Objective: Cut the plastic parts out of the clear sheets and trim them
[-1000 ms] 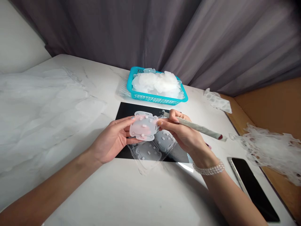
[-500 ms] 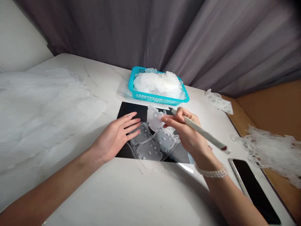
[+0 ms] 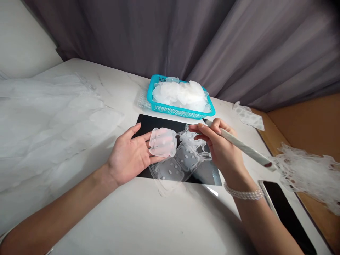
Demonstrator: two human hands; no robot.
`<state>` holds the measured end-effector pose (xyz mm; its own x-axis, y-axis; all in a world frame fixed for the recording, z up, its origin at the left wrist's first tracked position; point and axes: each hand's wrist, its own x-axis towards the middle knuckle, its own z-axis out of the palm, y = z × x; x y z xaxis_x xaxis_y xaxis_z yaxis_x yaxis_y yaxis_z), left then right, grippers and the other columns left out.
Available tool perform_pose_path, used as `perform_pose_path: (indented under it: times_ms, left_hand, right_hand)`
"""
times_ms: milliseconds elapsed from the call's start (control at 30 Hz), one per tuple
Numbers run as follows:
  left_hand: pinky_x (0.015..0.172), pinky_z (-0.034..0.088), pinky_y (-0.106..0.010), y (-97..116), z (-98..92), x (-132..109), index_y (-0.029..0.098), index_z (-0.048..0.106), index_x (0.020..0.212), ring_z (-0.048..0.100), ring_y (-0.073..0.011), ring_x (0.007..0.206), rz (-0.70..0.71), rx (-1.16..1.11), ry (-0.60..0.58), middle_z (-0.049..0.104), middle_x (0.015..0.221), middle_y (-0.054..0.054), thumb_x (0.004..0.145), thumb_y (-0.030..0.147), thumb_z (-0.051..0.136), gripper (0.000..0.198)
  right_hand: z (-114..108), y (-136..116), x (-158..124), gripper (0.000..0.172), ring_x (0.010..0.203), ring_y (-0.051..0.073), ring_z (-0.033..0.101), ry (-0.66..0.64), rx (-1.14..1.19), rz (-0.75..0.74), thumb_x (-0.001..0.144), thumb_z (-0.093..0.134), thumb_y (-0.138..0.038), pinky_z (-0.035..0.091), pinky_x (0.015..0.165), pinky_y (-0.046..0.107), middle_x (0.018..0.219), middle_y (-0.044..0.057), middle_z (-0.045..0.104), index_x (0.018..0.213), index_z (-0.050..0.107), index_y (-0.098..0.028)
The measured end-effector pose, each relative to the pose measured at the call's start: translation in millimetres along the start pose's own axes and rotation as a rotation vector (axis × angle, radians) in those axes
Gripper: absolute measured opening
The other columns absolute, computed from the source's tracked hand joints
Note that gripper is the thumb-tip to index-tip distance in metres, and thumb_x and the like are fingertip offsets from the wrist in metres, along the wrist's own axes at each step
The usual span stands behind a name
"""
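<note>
A translucent plastic piece [image 3: 163, 142], presumably light, flexible and rather slippery, best pinched at opposite edges, lies against the spread fingers of the left hand [image 3: 130, 156] above a black sheet [image 3: 148, 122]. The left grip is relaxed, thumb well clear; the right hand [image 3: 225, 153] grasps a pen-like tool [image 3: 245, 149], fingertips at clear scrap [image 3: 184, 137].
</note>
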<state>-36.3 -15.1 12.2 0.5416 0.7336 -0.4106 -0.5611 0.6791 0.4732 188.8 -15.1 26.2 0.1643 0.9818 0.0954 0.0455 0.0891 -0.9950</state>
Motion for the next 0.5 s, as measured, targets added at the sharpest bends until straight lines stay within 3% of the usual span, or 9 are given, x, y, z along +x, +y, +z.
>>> perform_pose_path:
  times_ms: [200,500]
  left_hand:
    - [0.112,0.041,-0.054,-0.6,-2.0,-0.6,0.009,0.049,0.144,0.054,-0.0342,0.132,-0.013,-0.001,-0.060,0.063,0.135,-0.019,0.098,0.052,0.035,0.065]
    - [0.112,0.041,-0.055,-0.4,-1.2,-0.9,0.008,0.051,0.143,0.054,-0.0356,0.131,-0.033,-0.025,-0.047,0.061,0.138,-0.019,0.098,0.052,0.036,0.065]
  right_hand:
    - [2.9,3.6,-0.3,0.043,0.097,0.023,0.074,-0.034,0.047,0.056,0.082,0.075,-0.026,0.056,0.068,0.029,0.079,0.002,0.075,0.066,0.035,-0.024]
    - [3.5,2.5,-1.3,0.044,0.097,0.023,0.074,-0.052,0.054,0.074,0.081,0.076,-0.028,0.055,0.069,0.028,0.079,0.003,0.075,0.066,0.036,-0.023]
